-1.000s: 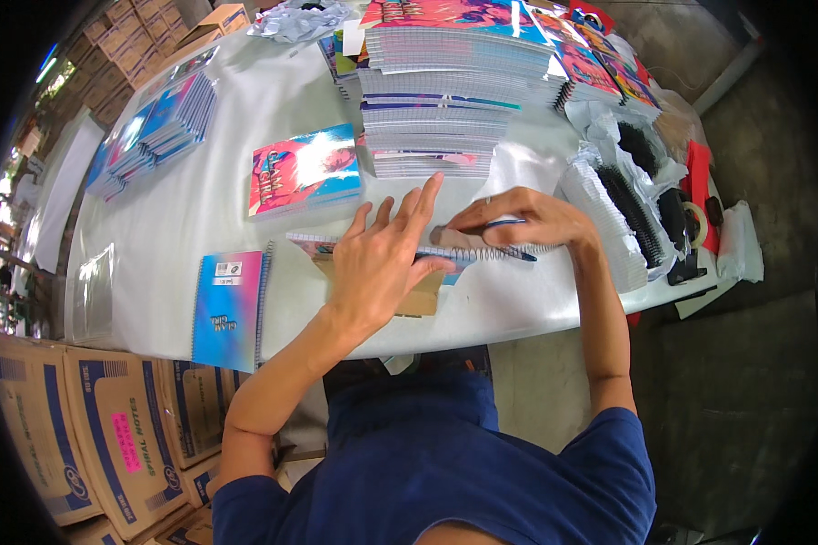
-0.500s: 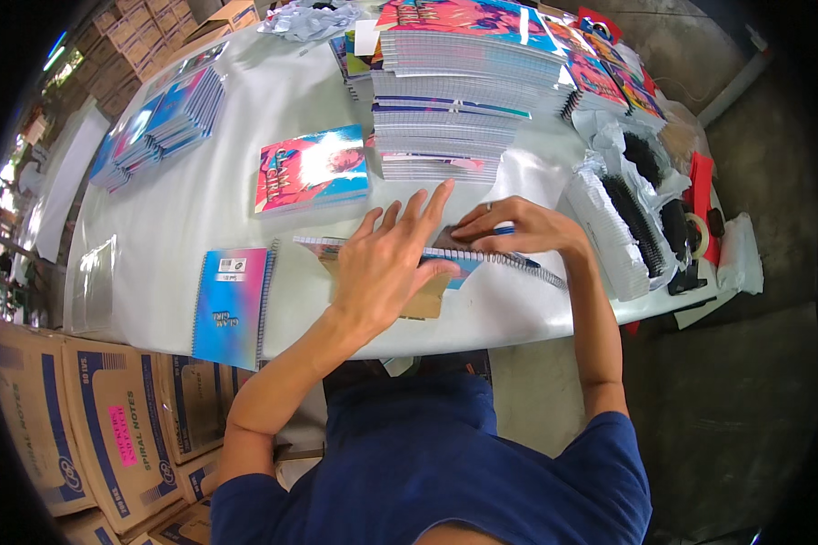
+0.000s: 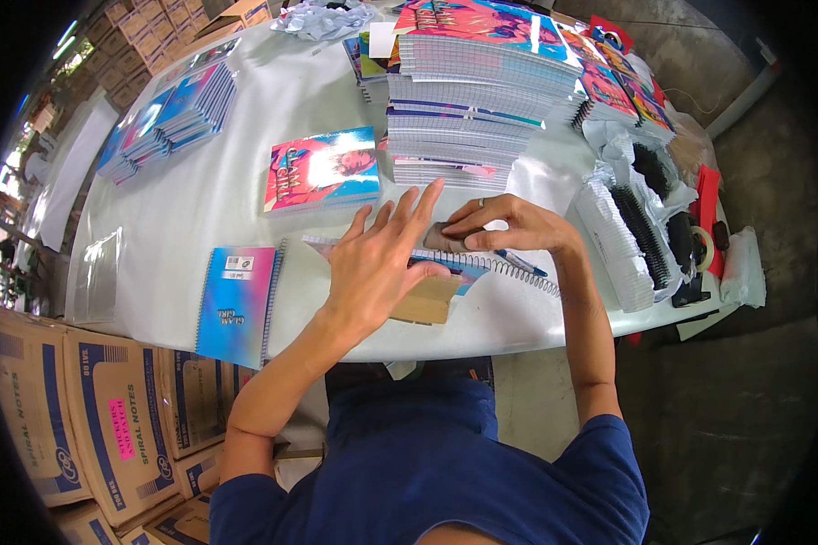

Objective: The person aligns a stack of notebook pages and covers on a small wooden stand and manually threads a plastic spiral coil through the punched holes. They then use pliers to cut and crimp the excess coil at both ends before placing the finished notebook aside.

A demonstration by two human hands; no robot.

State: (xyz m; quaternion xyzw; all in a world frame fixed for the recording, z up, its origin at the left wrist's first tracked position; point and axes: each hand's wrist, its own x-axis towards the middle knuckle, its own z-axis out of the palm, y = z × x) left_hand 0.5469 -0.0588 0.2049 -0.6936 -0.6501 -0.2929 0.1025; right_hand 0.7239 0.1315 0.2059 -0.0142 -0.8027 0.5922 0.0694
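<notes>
Notebk (image 3: 469,264) runs lengthwise L-R, coil tail (image 3: 538,282) pointing R.

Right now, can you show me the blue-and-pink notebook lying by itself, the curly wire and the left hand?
Blue-and-pink notebook (image 3: 234,304): head view, on its cover.
Curly wire (image 3: 544,285): head view, on its outer loops.
Left hand (image 3: 379,259): head view, on its back.

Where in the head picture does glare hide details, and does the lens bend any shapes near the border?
Head view: white glare washes out part of the portrait cover on the notebook stack; the table edge bows, and the cartons at lower left lean; the corners fall to black; the spiral coil shows no obvious blur.
</notes>
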